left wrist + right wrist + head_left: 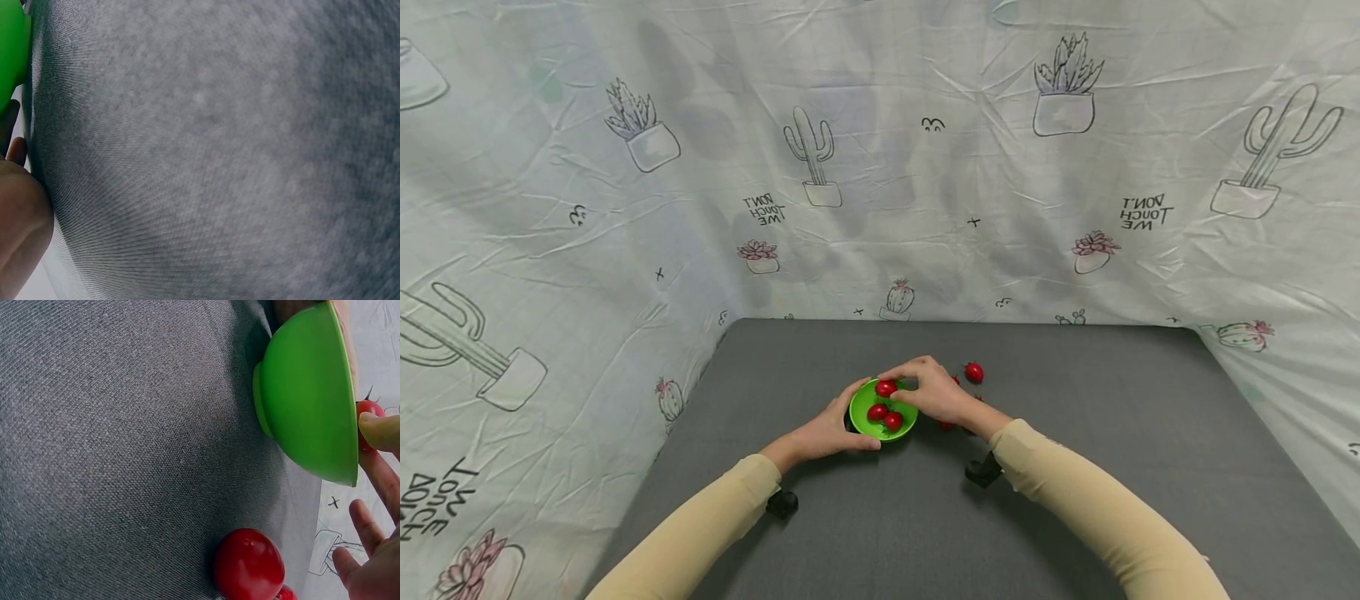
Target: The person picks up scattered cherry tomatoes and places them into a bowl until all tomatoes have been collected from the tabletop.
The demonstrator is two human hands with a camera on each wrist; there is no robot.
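My left hand (829, 429) curves round the near-left side of a green bowl (860, 407), thumb at the front and fingers at the back. In the left wrist view only a strip of the bowl (9, 50) and part of the hand (22, 215) show. Thumb and finger of my right hand (934, 392) pinch a red cherry tomato (885, 388) over the bowl's far side. The right wrist view has this tomato (369, 408) right at the rim, its green stem upward. Two more cherry tomatoes (877, 412) lie inside the bowl.
Right of the bowl, several cherry tomatoes lie on the grey table (880, 517). One tomato (973, 372) is farthest back; others are partly hidden behind my right hand and wrist. A white curtain (880, 167) with printed cacti hangs behind and along the sides.
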